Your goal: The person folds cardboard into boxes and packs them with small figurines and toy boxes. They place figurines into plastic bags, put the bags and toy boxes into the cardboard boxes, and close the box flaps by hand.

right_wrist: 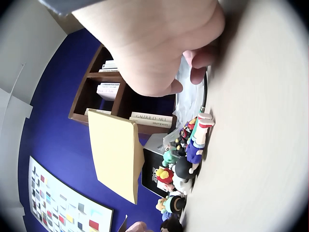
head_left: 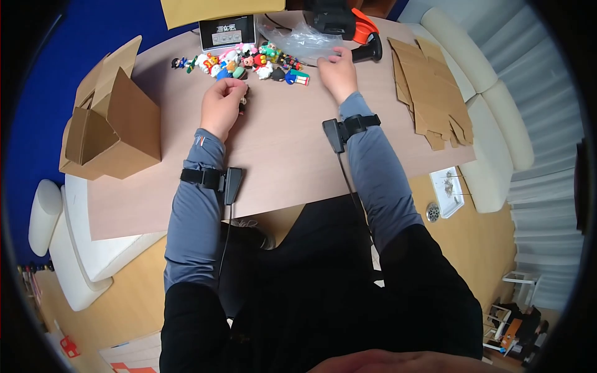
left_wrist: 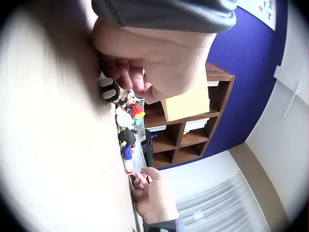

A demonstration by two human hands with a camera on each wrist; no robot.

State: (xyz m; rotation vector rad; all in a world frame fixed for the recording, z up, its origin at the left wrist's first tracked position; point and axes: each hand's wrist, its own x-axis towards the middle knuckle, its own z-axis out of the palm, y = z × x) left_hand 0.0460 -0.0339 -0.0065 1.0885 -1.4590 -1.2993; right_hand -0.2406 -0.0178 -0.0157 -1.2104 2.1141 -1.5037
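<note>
My left hand pinches a small dark figurine low over the table, left of centre; its dark and white parts show under the fingertips in the left wrist view. Just beyond lies a pile of colourful figurines. A figurine in blue lies at the pile's right end, nearest my right hand. That hand hovers by the clear plastic bag, its fingers loosely bent and no object visible between them. In the right wrist view, the bag appears behind the fingers.
An open cardboard box stands at the left. Flattened cardboard lies at the right. At the back are a small screen device, a yellow board and a black and orange object. The table's near edge curves before my body.
</note>
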